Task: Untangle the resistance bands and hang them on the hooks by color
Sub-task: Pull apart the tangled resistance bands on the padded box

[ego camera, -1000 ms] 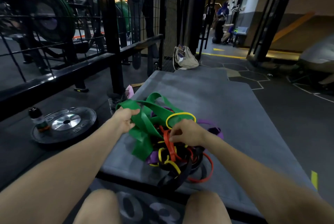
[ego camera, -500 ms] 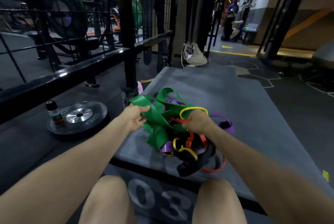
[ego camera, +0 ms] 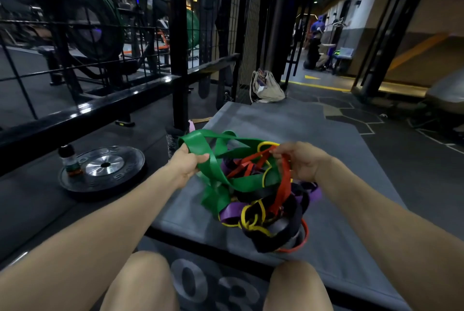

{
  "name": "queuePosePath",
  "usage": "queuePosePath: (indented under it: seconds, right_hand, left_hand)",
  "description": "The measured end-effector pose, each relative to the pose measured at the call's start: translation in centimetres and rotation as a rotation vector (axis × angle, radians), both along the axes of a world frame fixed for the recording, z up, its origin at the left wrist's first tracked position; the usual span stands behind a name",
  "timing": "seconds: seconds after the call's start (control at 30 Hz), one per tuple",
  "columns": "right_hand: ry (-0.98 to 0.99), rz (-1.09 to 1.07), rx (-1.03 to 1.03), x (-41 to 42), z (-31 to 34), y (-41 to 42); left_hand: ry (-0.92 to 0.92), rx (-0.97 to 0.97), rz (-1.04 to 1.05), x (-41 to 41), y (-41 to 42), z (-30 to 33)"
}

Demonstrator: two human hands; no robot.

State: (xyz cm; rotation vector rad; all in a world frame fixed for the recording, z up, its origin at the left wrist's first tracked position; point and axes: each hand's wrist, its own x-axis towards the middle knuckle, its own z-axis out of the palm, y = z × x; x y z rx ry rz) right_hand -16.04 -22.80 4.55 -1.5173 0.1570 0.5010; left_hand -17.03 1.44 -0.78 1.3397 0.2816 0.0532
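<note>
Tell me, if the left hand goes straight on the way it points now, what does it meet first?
Probably the red band. The left hand, gripping the green band, points right across the tangle toward the right hand; depth is unclear.

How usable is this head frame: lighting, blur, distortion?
Head view: dim gym, bright ceiling spots, glare along the black rail. Wide-angle bending of the uprights. Left hand on the green band is sharp; right hand and the purple band beside it are slightly motion-smeared. Background figures soft.
</note>
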Motion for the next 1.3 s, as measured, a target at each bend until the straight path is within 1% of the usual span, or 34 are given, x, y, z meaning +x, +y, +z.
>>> queuePosePath:
  seconds: [0.07,0.1,0.2,0.23,0.27,0.3,0.33,0.37,0.4,0.43,0.5,0.53,0.63,0.7,0.8,0.87,0.93,0.97,1.0,1.03,1.07,1.1,1.13,1.2,1.27,1.3]
  right_hand:
    - [-0.010,0.000,0.020,-0.4,-0.3,0.1]
    - [-0.014,-0.008,0.058,-0.5,-0.4,0.3]
    - [-0.016,-0.071,0.214,-0.9,-0.3,0.9]
    - [-0.010,-0.083,0.244,-1.0,-0.1,1.1]
    - [-0.003,-0.088,0.260,-1.2,-0.1,1.2]
    - [0.003,-0.084,0.270,-1.3,0.0,1.3]
    - [0.006,-0.079,0.288,-1.5,0.1,1.4]
    - [0.004,-0.072,0.317,-1.7,0.3,1.6]
    - [0.002,-0.072,0.354,-1.8,0.4,1.9]
    - [0.000,-0.080,0.401,-2.0,0.6,2.2]
    - [0.009,-0.086,0.535,-2.3,1.0,2.5]
    - [0.010,-0.086,0.586,-2.5,1.1,2.5]
    - [-0.006,-0.034,0.608,-2.9,0.6,1.7]
    - [-0.067,0.016,0.482,-2.9,-0.5,0.9]
    - [-0.126,0.116,0.285,-3.3,-2.4,0.0]
    - [-0.162,0.165,0.198,-3.7,-3.3,-0.2]
    - [-0.209,0.214,0.052,-3.8,-4.3,-0.5]
    - [-0.277,0.272,-0.115,-4.0,-4.7,-0.8]
    - [-0.376,0.365,-0.381,-4.0,-4.8,-1.1]
    - [-0.455,0.484,-0.660,-3.9,-5.1,-1.5]
    - [-0.504,0.579,-0.882,-3.9,-5.3,-1.8]
    - [-0.529,0.616,-1.033,-3.9,-5.4,-2.0]
    - [-0.572,0.604,-1.113,-4.1,-5.5,-2.3]
    - [-0.657,0.493,-1.129,-3.9,-5.1,-2.6]
    - [-0.646,0.441,-1.144,-3.5,-4.4,-3.0]
    - [-0.636,0.444,-1.179,-3.1,-4.1,-3.1]
  left_hand:
    - [0.055,0.052,-0.052,0.4,0.1,-0.1]
    - [0.118,0.135,-0.095,0.5,0.1,-0.2]
    - [0.350,0.507,-0.246,-0.2,-0.2,-0.1]
    - [0.383,0.634,-0.280,-0.5,-0.2,0.0]
    - [0.372,0.772,-0.299,-0.7,-0.4,0.1]
    - [0.313,0.875,-0.299,-1.0,-0.8,0.3]
    - [0.207,0.924,-0.282,-1.2,-1.5,0.4]
    - [0.078,0.895,-0.274,-1.5,-2.5,0.6]
    - [-0.038,0.807,-0.301,-2.2,-3.7,0.8]
    - [-0.122,0.711,-0.371,-2.9,-5.0,0.8]
    - [-0.174,0.621,-0.559,-4.0,-7.5,0.0]
    - [-0.187,0.622,-0.602,-4.2,-8.4,-0.7]
    - [-0.258,0.661,-0.515,-3.8,-9.4,-2.2]
    - [-0.268,0.635,-0.443,-3.4,-9.4,-1.9]
    - [-0.245,0.406,-0.326,-2.7,-9.1,0.0]
    - [-0.273,0.396,-0.298,-2.5,-8.6,1.8]
    - [-0.292,0.356,-0.297,-2.3,-8.3,3.4]
    - [-0.297,0.339,-0.296,-2.2,-8.2,4.1]
    - [-0.298,0.336,-0.285,-2.2,-8.0,4.8]
    - [-0.300,0.349,-0.261,-2.1,-7.9,5.3]
    - [-0.306,0.363,-0.228,-1.9,-7.7,5.6]
    - [-0.307,0.378,-0.207,-1.7,-7.5,6.0]
    - [-0.295,0.396,-0.206,-1.5,-7.3,6.2]
    - [-0.241,0.479,-0.236,-0.9,-6.7,6.6]
    - [-0.171,0.647,-0.247,-0.2,-5.9,7.3]
    - [-0.143,0.774,-0.250,0.2,-5.6,7.8]
